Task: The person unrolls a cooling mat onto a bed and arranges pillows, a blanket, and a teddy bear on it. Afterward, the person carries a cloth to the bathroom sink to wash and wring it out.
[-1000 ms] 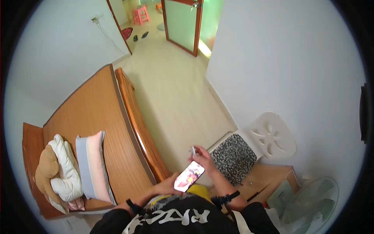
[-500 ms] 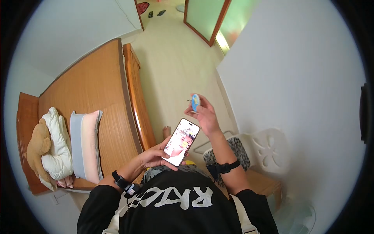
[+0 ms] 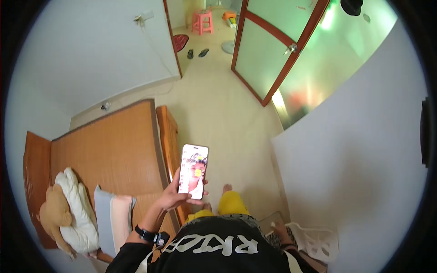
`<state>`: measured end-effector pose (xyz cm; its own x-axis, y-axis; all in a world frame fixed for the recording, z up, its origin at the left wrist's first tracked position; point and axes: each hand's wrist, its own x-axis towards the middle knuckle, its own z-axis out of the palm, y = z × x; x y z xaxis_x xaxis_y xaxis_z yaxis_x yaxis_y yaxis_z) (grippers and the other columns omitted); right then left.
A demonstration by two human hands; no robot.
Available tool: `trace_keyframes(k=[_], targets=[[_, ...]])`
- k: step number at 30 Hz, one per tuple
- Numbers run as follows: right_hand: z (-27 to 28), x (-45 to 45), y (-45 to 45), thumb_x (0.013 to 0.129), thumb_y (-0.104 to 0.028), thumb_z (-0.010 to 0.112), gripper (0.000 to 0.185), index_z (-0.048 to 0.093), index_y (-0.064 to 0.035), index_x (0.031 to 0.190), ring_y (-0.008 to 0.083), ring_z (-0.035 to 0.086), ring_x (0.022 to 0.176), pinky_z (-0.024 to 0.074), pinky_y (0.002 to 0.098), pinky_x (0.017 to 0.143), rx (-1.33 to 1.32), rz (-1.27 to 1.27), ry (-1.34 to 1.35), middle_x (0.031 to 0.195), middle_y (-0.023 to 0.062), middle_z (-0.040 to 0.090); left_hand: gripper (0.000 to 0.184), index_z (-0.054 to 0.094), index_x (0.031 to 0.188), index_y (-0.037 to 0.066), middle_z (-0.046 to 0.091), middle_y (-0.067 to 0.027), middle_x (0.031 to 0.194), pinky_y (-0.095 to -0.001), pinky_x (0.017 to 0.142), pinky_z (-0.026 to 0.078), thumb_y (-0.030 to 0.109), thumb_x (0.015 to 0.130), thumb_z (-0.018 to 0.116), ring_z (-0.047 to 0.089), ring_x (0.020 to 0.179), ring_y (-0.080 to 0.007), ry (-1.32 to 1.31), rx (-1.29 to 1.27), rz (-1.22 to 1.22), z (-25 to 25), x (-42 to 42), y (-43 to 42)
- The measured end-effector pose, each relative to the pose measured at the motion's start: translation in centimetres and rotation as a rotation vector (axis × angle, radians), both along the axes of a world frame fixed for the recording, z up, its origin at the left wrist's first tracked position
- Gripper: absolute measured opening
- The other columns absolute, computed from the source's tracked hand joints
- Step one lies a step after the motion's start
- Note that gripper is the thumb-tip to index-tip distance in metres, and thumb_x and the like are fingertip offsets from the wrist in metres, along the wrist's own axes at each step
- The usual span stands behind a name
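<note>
My left hand [image 3: 172, 196] is closed around a lit smartphone [image 3: 194, 173], with the thumb over the lower edge of its screen. The screen shows a person's picture with a column of small marks on its left side. My right hand [image 3: 283, 233] hangs low beside my right leg, close to the white chair [image 3: 314, 241] with its patterned seat. It is small and partly blurred there, so I cannot make out its fingers or anything in them.
A bed [image 3: 109, 145] with a pillow [image 3: 116, 223], a white quilt [image 3: 79, 214] and a teddy bear [image 3: 53, 211] stands on the left. Ahead, a framed glass door [image 3: 261, 59] is ajar. Slippers [image 3: 197, 53] and a pink stool [image 3: 202, 22] stand beyond.
My right hand has dropped from beside the phone to the chair, and the small blue-and-white object it held is out of sight. The phone has shifted left and turned more upright. The view has tilted up.
</note>
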<state>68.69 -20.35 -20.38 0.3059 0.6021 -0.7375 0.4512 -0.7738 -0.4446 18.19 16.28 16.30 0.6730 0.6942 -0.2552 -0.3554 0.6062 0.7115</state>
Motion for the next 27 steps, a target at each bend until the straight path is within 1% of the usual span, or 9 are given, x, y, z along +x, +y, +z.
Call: trace_keyframes(k=[1,3,5,7,8,12,15,21,27], targets=[[6.6,-2.3,2.0,0.078,-0.026,0.072,0.051,0.061,-0.0056,0.123,0.0360,0.059,0.105,0.0470,0.0446,0.091,-0.194,-0.173,-0.024,0.123,0.0215,0.058,0.095,0.003,0.148,0.027,0.041,-0.0254,0.139,-0.0547,0.086,0.055,-0.015,0.074,0.046,0.055,0.116,-0.0417,0.012,-0.016,0.011,-0.2,0.3,2.1],[4.5,-0.6,0.1,0.078,-0.014,0.074,0.029,0.073,-0.0177,0.106,0.0277,0.065,0.094,0.0514,0.0393,0.082,-0.058,0.724,-0.320,0.100,0.0174,0.067,0.095,0.003,0.148,0.028,0.041,-0.0252,0.138,-0.0542,0.086,0.055,-0.015,0.075,0.045,0.055,0.116,-0.0424,0.008,-0.028,0.027,-1.1,0.8,6.2],[1.6,1.9,2.7,0.077,-0.014,0.075,0.027,0.074,-0.0166,0.104,0.0256,0.066,0.085,0.0521,0.0373,0.077,-0.486,0.123,-0.031,0.094,0.0153,0.068,0.095,0.003,0.148,0.028,0.041,-0.0263,0.138,-0.0530,0.086,0.055,-0.017,0.075,0.044,0.054,0.117,-0.0439,0.016,-0.041,0.047,-1.5,1.8,10.4],[0.0,2.3,9.4,0.077,-0.021,0.075,0.022,0.074,-0.0144,0.098,0.0249,0.066,0.079,0.0523,0.0381,0.074,-0.446,-0.113,0.229,0.086,0.0139,0.068,0.094,0.004,0.148,0.028,0.040,-0.0287,0.138,-0.0531,0.087,0.054,-0.019,0.076,0.043,0.054,0.116,-0.0457,0.010,-0.060,0.091,-0.3,3.2,14.6],[1.1,2.6,14.4,0.078,-0.038,0.072,0.032,0.073,-0.0075,0.090,0.0262,0.065,0.075,0.0517,0.0412,0.070,-0.290,0.196,-0.092,0.076,0.0136,0.067,0.094,0.004,0.148,0.027,0.039,-0.0291,0.138,-0.0533,0.087,0.054,-0.019,0.076,0.044,0.054,0.116,-0.0457,0.012,-0.074,0.101,0.1,4.4,17.0],[-1.3,6.8,43.1,0.076,-0.025,0.071,0.024,0.063,-0.0021,0.076,0.0190,0.056,0.052,0.0450,0.0363,0.049,0.063,0.029,0.058,0.061,0.0087,0.058,0.091,0.004,0.147,0.026,0.038,-0.0303,0.138,-0.0538,0.088,0.053,-0.017,0.080,0.047,0.053,0.117,-0.0455,-0.021,-0.060,0.071,0.8,8.2,27.2],[4.0,6.4,64.3,0.080,-0.018,0.072,0.042,0.057,-0.0039,0.117,0.0122,0.057,0.060,0.0467,0.0277,0.052,0.380,-0.154,0.419,0.070,0.0025,0.058,0.091,0.006,0.146,0.026,0.039,-0.0304,0.137,-0.0572,0.087,0.053,-0.017,0.078,0.048,0.053,0.117,-0.0463,0.000,-0.043,0.104,1.2,9.4,33.0],[12.3,3.2,89.9,0.080,-0.018,0.074,0.046,0.054,-0.0061,0.120,0.0102,0.056,0.059,0.0450,0.0276,0.051,0.666,-0.097,0.435,0.069,0.0020,0.059,0.095,0.000,0.148,0.028,0.036,-0.0317,0.140,-0.0580,0.088,0.051,-0.012,0.080,0.054,0.051,0.118,-0.0482,-0.002,0.023,0.106,-0.8,10.1,47.6],[5.0,8.3,90.9,0.070,-0.034,0.082,0.061,0.057,-0.0068,0.118,0.0120,0.059,0.056,0.0469,0.0295,0.049,0.130,0.196,0.059,0.066,0.0045,0.063,0.090,0.005,0.147,0.018,0.043,-0.0245,0.136,-0.0543,0.091,0.052,0.000,0.082,0.063,0.055,0.116,-0.0403,-0.031,0.115,0.018,0.4,11.8,65.8]])
